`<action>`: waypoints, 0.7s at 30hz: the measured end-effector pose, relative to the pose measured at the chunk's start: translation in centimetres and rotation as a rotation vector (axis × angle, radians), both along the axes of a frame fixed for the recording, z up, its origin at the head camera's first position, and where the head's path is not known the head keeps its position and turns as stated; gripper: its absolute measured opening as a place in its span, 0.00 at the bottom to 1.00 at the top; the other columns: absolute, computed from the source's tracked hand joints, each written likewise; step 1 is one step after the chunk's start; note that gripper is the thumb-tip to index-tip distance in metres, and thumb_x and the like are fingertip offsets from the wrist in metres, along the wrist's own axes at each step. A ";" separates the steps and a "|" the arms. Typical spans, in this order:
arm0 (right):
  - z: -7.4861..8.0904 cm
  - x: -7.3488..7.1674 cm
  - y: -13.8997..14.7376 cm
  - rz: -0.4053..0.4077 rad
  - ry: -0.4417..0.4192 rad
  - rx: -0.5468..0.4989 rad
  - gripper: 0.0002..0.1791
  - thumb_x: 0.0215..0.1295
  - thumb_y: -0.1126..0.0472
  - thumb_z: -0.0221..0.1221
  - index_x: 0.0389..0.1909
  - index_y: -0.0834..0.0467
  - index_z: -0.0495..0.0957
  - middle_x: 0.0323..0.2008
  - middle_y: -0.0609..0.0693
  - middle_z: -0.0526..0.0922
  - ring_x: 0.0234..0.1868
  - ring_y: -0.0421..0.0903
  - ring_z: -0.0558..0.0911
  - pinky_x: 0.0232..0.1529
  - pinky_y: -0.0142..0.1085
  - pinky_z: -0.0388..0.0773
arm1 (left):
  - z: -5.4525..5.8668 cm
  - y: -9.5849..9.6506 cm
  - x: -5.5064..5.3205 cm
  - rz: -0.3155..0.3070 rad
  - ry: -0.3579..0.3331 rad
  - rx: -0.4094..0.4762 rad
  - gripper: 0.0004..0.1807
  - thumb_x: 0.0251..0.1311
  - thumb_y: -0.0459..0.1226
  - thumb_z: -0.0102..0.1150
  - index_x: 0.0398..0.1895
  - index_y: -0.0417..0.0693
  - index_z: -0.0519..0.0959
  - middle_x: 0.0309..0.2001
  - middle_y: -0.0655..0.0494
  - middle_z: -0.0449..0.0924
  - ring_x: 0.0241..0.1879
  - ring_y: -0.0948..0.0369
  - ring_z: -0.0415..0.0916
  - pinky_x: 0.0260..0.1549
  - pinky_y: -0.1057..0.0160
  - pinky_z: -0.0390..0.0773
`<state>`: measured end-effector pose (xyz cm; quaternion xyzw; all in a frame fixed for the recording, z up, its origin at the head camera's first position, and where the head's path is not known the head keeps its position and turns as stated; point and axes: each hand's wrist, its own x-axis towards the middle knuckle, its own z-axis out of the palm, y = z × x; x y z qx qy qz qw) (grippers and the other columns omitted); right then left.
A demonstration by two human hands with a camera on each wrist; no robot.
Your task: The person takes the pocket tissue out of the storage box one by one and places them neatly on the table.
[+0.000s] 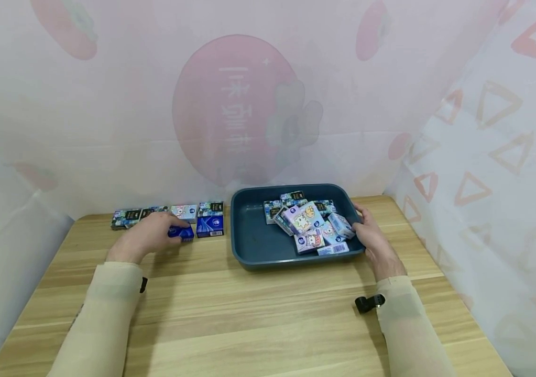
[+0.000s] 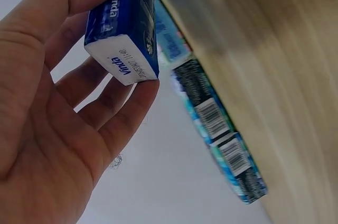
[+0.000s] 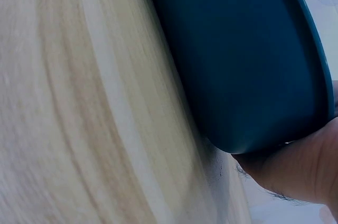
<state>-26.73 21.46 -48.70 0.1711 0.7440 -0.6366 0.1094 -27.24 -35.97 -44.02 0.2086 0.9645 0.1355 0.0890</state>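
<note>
In the head view my left hand (image 1: 149,233) is at the left of the table, holding a blue tissue pack (image 1: 182,232) between thumb and fingers. The left wrist view shows this pack's (image 2: 124,28) white end with "Vinda" printed on it. Just behind it runs a row of packs: dark floral ones (image 1: 125,218), a pale cartoon one (image 1: 184,212), and a floral pack (image 1: 210,209) behind another blue pack (image 1: 210,226). My right hand (image 1: 375,242) grips the right end of a dark teal tray (image 1: 258,238), thumb at the rim; its fingers are partly hidden behind the wall.
Inside the tray, towards its right side, lies a loose heap of cartoon packs (image 1: 304,217) and dark floral packs (image 1: 292,197). The wooden table (image 1: 249,314) ends at a printed cloth backdrop (image 1: 131,104) behind the tray and row. More cloth hangs on both sides.
</note>
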 end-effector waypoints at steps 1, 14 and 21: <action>-0.1 0.0 0.0 0.003 0.003 0.003 0.47 0.89 0.71 0.41 1.00 0.38 0.45 0.97 0.61 0.53 0.82 0.60 0.68 0.76 0.48 0.70 | -0.2 -0.1 0.0 -0.001 -0.002 -0.001 0.21 0.76 0.35 0.76 0.69 0.43 0.92 0.69 0.30 0.89 0.68 0.32 0.88 0.69 0.29 0.87; -0.2 0.0 0.1 0.010 0.004 0.003 0.46 0.90 0.70 0.41 1.00 0.38 0.44 0.97 0.61 0.52 0.82 0.60 0.68 0.76 0.48 0.69 | -2.4 -0.8 -0.2 -0.038 0.096 -0.014 0.21 0.74 0.29 0.77 0.68 0.42 0.91 0.73 0.32 0.87 0.73 0.29 0.84 0.77 0.26 0.81; -0.1 0.0 0.0 0.006 0.001 -0.005 0.46 0.89 0.70 0.41 1.00 0.37 0.45 0.97 0.60 0.53 0.82 0.59 0.68 0.78 0.48 0.69 | -3.0 -0.4 -0.4 -0.027 0.146 -0.022 0.21 0.72 0.28 0.79 0.66 0.43 0.93 0.67 0.37 0.89 0.67 0.35 0.88 0.71 0.30 0.87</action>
